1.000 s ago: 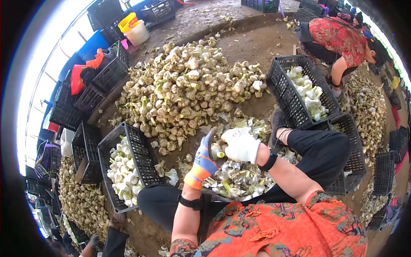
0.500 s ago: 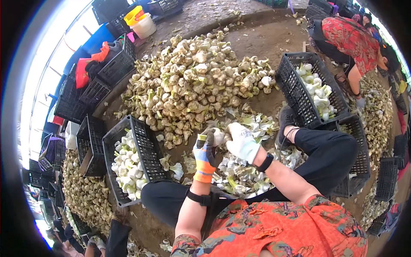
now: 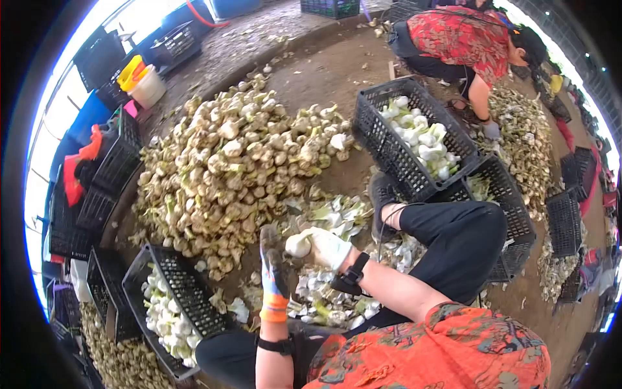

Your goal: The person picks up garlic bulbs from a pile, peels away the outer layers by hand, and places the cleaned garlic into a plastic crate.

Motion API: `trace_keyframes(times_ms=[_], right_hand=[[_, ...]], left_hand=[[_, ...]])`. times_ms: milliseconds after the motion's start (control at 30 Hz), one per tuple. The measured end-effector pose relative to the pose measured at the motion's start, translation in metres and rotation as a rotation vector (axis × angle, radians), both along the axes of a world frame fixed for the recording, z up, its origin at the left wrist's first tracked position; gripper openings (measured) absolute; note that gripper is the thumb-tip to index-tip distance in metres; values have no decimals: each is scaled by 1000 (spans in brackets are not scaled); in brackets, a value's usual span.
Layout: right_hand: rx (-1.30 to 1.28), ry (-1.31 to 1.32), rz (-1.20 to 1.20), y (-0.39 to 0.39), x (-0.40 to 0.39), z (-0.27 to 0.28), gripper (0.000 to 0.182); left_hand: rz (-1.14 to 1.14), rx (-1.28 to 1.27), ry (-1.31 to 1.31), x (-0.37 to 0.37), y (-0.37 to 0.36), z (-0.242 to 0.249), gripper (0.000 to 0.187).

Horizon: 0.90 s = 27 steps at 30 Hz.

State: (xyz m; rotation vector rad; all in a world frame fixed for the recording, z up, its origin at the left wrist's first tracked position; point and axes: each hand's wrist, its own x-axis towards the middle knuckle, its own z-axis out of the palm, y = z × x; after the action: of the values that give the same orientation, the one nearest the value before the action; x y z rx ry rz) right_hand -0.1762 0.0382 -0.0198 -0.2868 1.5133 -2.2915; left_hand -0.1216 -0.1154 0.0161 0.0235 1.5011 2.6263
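right hand [image 3: 327, 248] grips a garlic bulb [image 3: 299, 245] above the peel heap [image 3: 324, 298]; left hand [image 3: 272, 259] seemingly pinches its skin; peel downward, holding firm.

Garlic bulb [image 3: 299, 245] half hidden by right hand [image 3: 329, 248] — left hand's fingers [image 3: 271, 241] blurred

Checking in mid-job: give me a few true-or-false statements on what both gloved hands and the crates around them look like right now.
1. The right hand holds a garlic bulb. True.
2. The left hand is bare. False: it wears a glove with an orange cuff.
3. The crate left of the hands holds white peeled bulbs. True.
4. The big garlic pile sits inside a crate. False: it lies loose on the ground.
5. The other person reaches into the far crate. False: their hand is at a separate pile.
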Motion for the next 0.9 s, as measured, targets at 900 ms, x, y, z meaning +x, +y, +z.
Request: trace_keyframes(times_ms=[900], right_hand=[[-705,-769,220,-7,-70,-43,44]], left_hand=[[292,-381,98,-39,-18,-70,93]])
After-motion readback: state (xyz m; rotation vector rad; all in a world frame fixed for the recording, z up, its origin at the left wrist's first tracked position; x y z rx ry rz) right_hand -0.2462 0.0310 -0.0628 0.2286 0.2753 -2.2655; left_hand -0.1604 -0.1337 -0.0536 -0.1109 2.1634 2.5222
